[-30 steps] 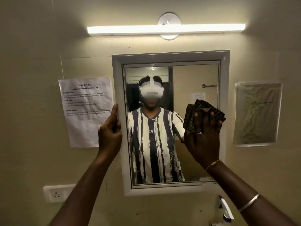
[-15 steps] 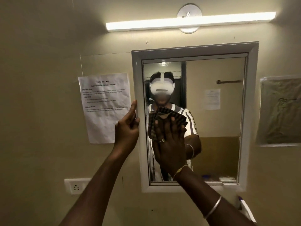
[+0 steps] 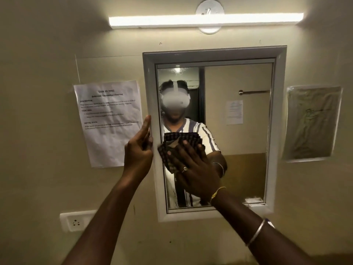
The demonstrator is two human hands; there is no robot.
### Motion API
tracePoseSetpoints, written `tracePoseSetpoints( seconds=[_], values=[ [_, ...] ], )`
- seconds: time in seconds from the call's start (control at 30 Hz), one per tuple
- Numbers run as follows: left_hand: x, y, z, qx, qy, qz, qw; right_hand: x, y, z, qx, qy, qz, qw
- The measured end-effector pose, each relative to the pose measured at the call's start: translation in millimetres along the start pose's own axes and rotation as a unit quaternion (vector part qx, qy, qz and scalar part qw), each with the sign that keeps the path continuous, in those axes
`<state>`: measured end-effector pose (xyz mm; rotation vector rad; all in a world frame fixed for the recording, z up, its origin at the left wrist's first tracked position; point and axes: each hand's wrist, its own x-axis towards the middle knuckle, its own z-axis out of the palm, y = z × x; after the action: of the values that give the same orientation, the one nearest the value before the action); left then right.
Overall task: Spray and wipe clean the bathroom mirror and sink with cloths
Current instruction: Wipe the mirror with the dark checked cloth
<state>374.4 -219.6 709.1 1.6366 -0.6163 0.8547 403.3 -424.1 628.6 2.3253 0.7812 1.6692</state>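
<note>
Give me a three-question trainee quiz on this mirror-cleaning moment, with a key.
1. True or false: the right hand presses the checked cloth flat against the mirror.
2. What does the left hand touch? A) the light bar B) the mirror's left frame edge C) the wall socket
3. Fill in: the cloth is on the glass near the mirror's ____ side.

Key:
1. True. The palm and spread fingers hold the cloth against the glass.
2. B. The left hand rests on the frame's left edge; the light bar and wall socket are untouched.
3. Left.
</note>
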Motion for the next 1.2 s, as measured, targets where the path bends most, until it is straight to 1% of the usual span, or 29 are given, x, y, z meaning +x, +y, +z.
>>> tracePoseSetpoints(
  seconds=[0.07,0.23,0.37,0.47,0.57,0.63,0.73,0.8,1.0,1.1,1.2],
  values=[
    [-2.1,-2.0,2.1,0.001,0.009,0.001,1.000,-15.4,20.6,-7.1,-0.004,-0.008,0.018,1.000],
    [-5.7,-6.5,7.2,0.045,0.039,0.007,0.998,-57.1,76.7,-23.6,-0.023,0.024,0.097,0.995],
    [-13.0,-6.8,14.9,0.072,0.062,-0.003,0.996,-89.2,108.9,-31.3,-0.024,0.026,0.155,0.987],
    [-18.2,-4.7,20.8,0.082,0.073,-0.014,0.994,-103.7,122.3,-33.5,-0.028,0.017,0.162,0.986],
    [-22.1,-1.7,23.0,0.088,0.079,-0.028,0.993,-107.2,125.0,-31.2,-0.016,0.025,0.158,0.987],
    [-25.4,0.3,24.1,0.084,0.082,-0.039,0.992,-106.0,122.0,-28.7,0.004,0.045,0.168,0.985],
    [-31.2,2.1,23.9,0.084,0.078,-0.048,0.992,-99.3,106.7,-23.0,0.030,0.075,0.204,0.976],
    [-37.0,2.7,24.4,0.084,0.071,-0.054,0.993,-92.5,93.0,-18.4,0.037,0.072,0.216,0.973],
    [-60.4,-5.7,26.0,0.091,0.059,-0.085,0.990,-62.8,33.6,-2.0,0.066,0.040,0.166,0.983],
    [-67.2,-8.8,26.0,0.098,0.047,-0.094,0.990,-52.7,5.2,7.2,0.078,0.010,0.148,0.986],
    [-72.4,-10.2,25.8,0.087,0.041,-0.105,0.990,-42.3,-22.2,12.8,0.084,-0.009,0.095,0.992]
  ],
)
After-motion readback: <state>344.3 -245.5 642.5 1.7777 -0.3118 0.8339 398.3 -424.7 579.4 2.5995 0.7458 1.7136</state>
